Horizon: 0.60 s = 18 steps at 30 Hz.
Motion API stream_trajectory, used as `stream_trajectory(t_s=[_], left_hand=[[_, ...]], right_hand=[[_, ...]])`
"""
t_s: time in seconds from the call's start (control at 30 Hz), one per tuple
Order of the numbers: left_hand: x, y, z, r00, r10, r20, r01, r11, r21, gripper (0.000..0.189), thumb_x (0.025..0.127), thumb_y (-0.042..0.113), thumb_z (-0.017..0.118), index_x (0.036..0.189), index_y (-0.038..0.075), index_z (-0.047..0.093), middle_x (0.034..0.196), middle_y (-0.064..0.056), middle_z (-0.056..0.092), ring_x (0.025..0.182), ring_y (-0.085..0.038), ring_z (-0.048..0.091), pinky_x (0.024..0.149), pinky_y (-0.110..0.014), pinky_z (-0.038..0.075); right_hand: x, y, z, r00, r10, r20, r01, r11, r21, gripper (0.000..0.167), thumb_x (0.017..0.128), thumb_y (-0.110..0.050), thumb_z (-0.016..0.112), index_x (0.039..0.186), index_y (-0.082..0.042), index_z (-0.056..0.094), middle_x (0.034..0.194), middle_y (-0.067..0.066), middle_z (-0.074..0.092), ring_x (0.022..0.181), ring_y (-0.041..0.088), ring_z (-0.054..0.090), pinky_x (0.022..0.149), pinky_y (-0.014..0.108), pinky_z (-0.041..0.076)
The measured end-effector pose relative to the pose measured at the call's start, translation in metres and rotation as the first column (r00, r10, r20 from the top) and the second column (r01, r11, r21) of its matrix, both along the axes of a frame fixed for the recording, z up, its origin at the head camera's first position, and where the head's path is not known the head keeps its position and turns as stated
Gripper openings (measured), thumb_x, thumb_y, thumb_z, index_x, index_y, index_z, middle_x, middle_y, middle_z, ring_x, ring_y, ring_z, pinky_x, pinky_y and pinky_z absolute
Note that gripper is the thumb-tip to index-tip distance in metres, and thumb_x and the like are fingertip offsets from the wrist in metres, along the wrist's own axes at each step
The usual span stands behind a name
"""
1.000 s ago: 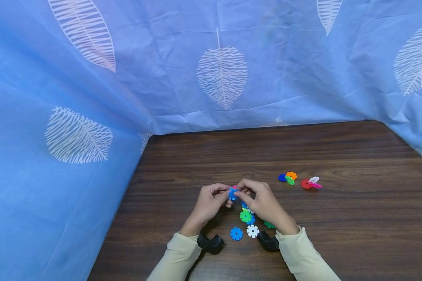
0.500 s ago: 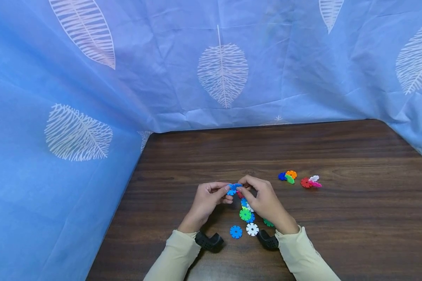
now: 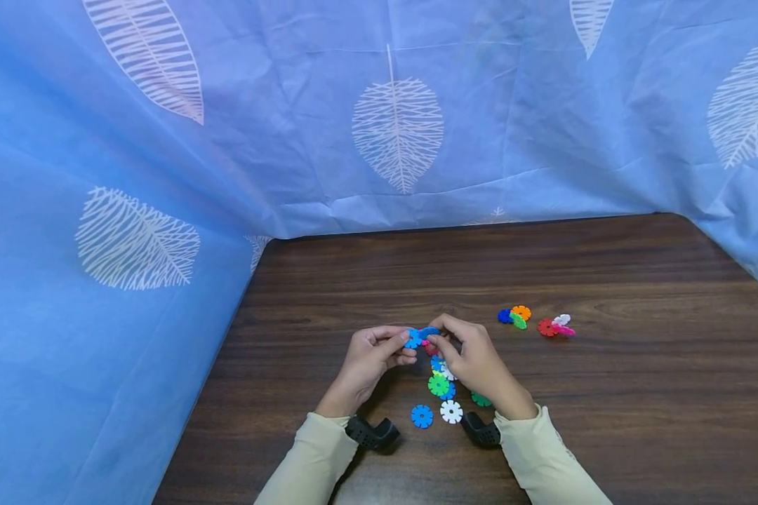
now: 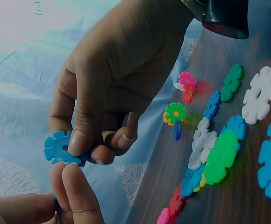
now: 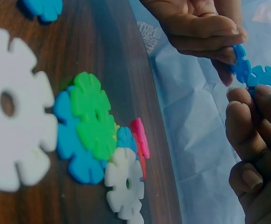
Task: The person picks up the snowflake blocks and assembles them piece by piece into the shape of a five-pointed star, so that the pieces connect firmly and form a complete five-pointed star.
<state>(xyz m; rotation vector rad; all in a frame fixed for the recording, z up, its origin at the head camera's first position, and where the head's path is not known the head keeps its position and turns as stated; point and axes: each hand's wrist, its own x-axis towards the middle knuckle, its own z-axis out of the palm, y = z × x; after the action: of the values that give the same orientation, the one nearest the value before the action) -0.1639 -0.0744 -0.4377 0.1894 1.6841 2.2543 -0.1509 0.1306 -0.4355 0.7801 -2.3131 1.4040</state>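
Observation:
In the head view my left hand [image 3: 369, 361] pinches a light blue notched disc [image 3: 412, 339] between thumb and fingers. My right hand [image 3: 474, 358] pinches a second blue disc [image 3: 429, 332], tilted more edge-on. The right wrist view shows the two discs meeting at their rims, at an angle to each other. Seen from the left wrist, the right hand's disc [image 4: 57, 145] lies flat under the thumb; fingers mostly hide the other. Below the hands, a row of joined discs includes green [image 3: 439, 385], white [image 5: 126, 182], red [image 4: 176, 199] and pink [image 5: 140, 135] ones.
A loose blue disc [image 3: 422, 416] and a white disc [image 3: 451, 412] lie nearest the person, with a dark green disc [image 3: 481, 399] beside the right wrist. Farther right lie two joined clusters, one with orange [image 3: 521, 313], one with red [image 3: 547, 327]. Blue leaf-print cloth [image 3: 328, 140] borders the table.
The hands have drawn slightly apart. A second blue disc, earlier not visible apart from the first, now shows at the right fingertips. The discs on the table have not moved.

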Motion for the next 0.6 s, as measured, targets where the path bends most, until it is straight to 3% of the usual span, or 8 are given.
stream_trajectory(t_s=[0.27,0.6], left_hand=[[0.0005,-0.0008,0.0006,1.0,0.006,0.015,-0.006,1.0,0.024,0.028,0.104,0.001,0.061,0.124,-0.018,0.061,0.098,-0.011,0.073,0.076,-0.013,0.072,0.081,-0.034,0.062],[0.0,-0.0002,0.0,1.0,-0.004,0.014,0.004,0.999,0.033,0.028,0.103,0.002,0.061,0.124,-0.017,0.062,0.097,-0.01,0.074,0.076,-0.014,0.073,0.081,-0.034,0.062]], right_hand=[[0.0016,-0.0007,-0.0004,0.997,0.033,0.073,-0.032,0.999,-0.011,0.015,0.099,0.009,0.061,0.096,-0.004,0.066,0.073,0.01,0.066,0.056,0.022,0.06,0.049,0.025,0.049],[0.0022,-0.0016,-0.0005,0.999,0.032,0.01,-0.031,0.999,-0.038,0.015,0.098,0.009,0.063,0.095,-0.005,0.068,0.072,0.006,0.067,0.055,0.022,0.061,0.049,0.024,0.05]])
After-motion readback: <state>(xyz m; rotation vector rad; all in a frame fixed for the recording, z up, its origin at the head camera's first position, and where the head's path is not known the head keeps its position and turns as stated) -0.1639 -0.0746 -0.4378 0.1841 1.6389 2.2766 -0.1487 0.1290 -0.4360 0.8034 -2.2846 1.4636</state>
